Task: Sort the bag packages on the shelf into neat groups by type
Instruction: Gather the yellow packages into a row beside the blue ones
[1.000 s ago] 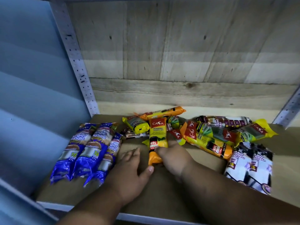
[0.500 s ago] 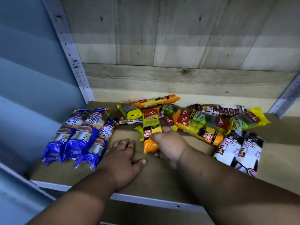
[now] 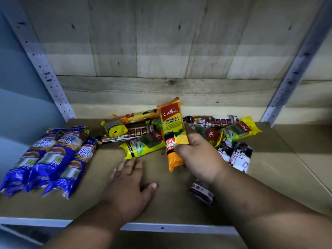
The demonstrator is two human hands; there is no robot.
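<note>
Right hand (image 3: 195,157) at frame centre, fingers curled round lower half of orange pack (image 3: 172,133), held tilted up off shelf (image 3: 161,198). Left hand (image 3: 128,186) laid flat, fingers spread, on bare shelf board, lower centre. Pack judged light, soft roll in slippery film; best gripped round middle, not by crimped ends. Blue packs (image 3: 52,159) grouped at left; mixed pile (image 3: 212,132) behind hand unsorted. Pack under right forearm partly hidden, type not readable.

Orange-yellow package (image 3: 170,126), blue packages (image 3: 48,159)
</note>
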